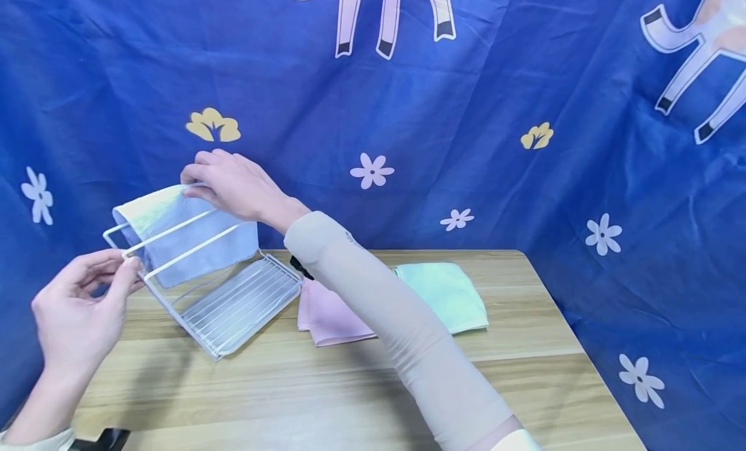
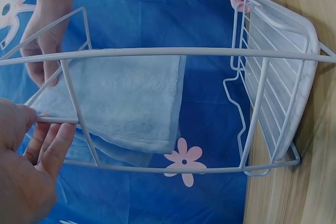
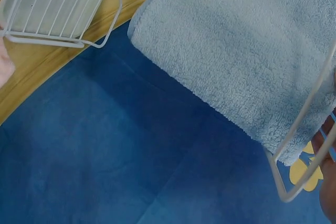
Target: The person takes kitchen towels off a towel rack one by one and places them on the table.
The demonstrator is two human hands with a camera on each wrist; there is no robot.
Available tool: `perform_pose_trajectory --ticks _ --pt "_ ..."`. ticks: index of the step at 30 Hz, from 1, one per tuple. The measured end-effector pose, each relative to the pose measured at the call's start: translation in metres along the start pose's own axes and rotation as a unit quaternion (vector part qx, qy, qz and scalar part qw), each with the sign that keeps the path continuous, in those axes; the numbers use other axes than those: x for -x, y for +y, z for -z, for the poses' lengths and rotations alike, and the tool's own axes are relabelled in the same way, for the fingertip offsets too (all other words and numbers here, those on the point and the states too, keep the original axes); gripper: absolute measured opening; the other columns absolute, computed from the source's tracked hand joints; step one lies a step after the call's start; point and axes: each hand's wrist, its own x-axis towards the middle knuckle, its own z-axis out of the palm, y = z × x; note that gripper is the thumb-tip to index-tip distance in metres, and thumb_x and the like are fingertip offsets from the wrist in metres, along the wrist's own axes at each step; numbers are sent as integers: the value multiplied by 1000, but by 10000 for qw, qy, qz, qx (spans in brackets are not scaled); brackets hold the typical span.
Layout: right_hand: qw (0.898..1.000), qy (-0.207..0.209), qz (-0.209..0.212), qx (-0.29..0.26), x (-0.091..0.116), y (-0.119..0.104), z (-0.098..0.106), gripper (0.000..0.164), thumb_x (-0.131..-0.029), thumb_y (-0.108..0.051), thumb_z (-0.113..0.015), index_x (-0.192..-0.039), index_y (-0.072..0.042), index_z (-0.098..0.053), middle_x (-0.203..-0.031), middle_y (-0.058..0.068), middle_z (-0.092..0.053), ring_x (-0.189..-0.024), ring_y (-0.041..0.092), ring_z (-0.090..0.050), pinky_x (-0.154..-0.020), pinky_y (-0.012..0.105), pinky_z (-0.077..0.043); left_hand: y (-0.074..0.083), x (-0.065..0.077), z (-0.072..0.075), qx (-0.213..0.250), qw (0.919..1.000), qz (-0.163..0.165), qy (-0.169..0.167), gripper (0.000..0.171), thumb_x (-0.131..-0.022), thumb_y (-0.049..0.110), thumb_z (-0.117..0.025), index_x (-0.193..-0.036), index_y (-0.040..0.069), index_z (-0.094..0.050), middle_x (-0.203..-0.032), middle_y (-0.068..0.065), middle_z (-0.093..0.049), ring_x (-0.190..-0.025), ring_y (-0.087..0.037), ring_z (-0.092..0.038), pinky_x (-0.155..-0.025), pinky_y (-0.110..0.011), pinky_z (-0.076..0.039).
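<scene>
A white wire rack (image 1: 195,252) with a slatted base tray (image 1: 241,308) is at the left of the table. My left hand (image 1: 84,308) pinches the near end of its upper bars between thumb and fingers. Over the rack's top hangs a folded light blue towel (image 1: 198,247), its fuzzy side (image 3: 236,51) filling the upper right wrist view. At the towel's top edge my right hand (image 1: 233,185) pinches the cloth, thumb below and fingers above. The left wrist view shows the towel (image 2: 131,98) behind the rack's front bar, with the right hand (image 2: 47,40) beyond.
A pink folded cloth (image 1: 332,318) lies right of the rack, partly under the right forearm. Beside it is a mint green folded cloth (image 1: 445,295). Blue printed curtain (image 1: 419,198) hangs behind the wooden table (image 1: 524,373) and along its sides.
</scene>
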Motion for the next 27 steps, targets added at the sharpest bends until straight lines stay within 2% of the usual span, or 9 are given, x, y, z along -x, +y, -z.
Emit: perform_pose_trajectory --ticks 5,12,18,27 --pt "9997 140 42 -199 6 5 6 32 -111 -42 -51 -135 -30 -69 -128 -12 -67 -112 5 -58 -91 9 -46 1 0 0 -11 10000 40 -15 19 -93 -7 -71 -108 3 -77 -87 35 -71 -72 15 -68 -63 -1 -57" --pt "9993 279 156 -192 13 9 14 31 -111 -41 -52 -134 -29 -70 -126 -11 -67 -110 5 -58 -91 9 -46 3 0 0 -18 10000 23 -44 19 -94 -7 -71 -108 4 -77 -88 36 -70 -72 16 -68 -63 -1 -57" --pt "9981 461 263 -310 20 8 21 31 -111 -41 -51 -133 -29 -69 -126 -12 -66 -107 3 -57 -89 9 -44 3 2 2 -209 9998 43 12 23 -94 -4 -72 -108 14 -77 -88 40 -68 -72 19 -66 -62 2 -54" --pt "9952 747 314 -557 33 9 32 29 -110 -40 -54 -131 -27 -70 -123 -11 -67 -105 2 -56 -88 8 -44 6 3 0 -54 9999 90 22 20 -94 -6 -71 -107 8 -77 -89 37 -70 -72 17 -67 -62 0 -56"
